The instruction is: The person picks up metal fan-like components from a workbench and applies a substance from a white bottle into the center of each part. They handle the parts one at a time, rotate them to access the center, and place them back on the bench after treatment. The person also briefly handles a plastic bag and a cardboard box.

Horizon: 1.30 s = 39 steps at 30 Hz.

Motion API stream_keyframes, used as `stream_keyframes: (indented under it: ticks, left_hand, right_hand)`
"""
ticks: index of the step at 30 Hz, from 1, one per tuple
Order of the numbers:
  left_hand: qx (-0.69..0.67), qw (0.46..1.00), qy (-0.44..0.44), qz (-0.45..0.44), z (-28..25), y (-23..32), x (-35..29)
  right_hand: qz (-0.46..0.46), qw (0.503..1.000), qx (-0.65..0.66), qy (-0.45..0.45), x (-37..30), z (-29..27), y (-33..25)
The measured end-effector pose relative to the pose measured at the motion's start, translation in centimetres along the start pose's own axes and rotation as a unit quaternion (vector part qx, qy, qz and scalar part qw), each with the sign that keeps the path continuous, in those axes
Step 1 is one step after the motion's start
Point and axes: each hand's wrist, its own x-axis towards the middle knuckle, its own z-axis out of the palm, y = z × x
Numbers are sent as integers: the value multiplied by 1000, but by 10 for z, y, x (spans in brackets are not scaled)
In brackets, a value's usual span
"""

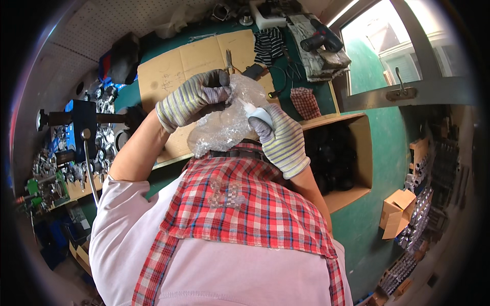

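My left hand point(193, 100), in a striped grey and yellow work glove, is closed with its fingertips pinched at the upper edge of a crumpled sheet of clear bubble wrap point(217, 130). The wrap hangs in front of my red checked apron point(250, 204). Gripped in my gloved right hand point(287, 143) is a small white squeeze bottle point(261, 115) with a narrow pointed nozzle. That nozzle points up and left towards the wrap. Whether it touches the wrap, I cannot tell. Behind both hands a flat cardboard sheet point(171, 65) lies on the green bench.
An open cardboard box point(363, 153) of dark round parts stands on the right. Beyond my hands are pliers point(229, 58), scissors point(292, 65), a checked cloth point(305, 102) and a cordless drill point(321, 38). Left is a clamp-like metal fixture point(81, 120) near several metal parts.
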Motion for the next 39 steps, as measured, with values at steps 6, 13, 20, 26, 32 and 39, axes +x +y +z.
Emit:
stream_keyframes:
  ticks: [6,13,20,26,32,39]
  left_hand:
    - [-75,996,-41,13,-7,-10,2]
    - [-128,989,-61,36,-10,-21,9]
    - [-150,982,87,78,-28,-29,41]
    - [-176,947,184,194,-79,-27,100]
    - [410,780,434,188,-116,-63,105]
    - [429,738,372,365,-20,-38,54]
  right_hand:
    - [-16,999,18,32,-2,-1,0]
    - [-17,997,39,56,-3,0,2]
    - [19,994,81,72,-5,-1,5]
    - [82,983,155,59,-3,1,16]
    - [80,981,165,56,-4,2,18]
    - [61,993,77,69,-2,6,20]
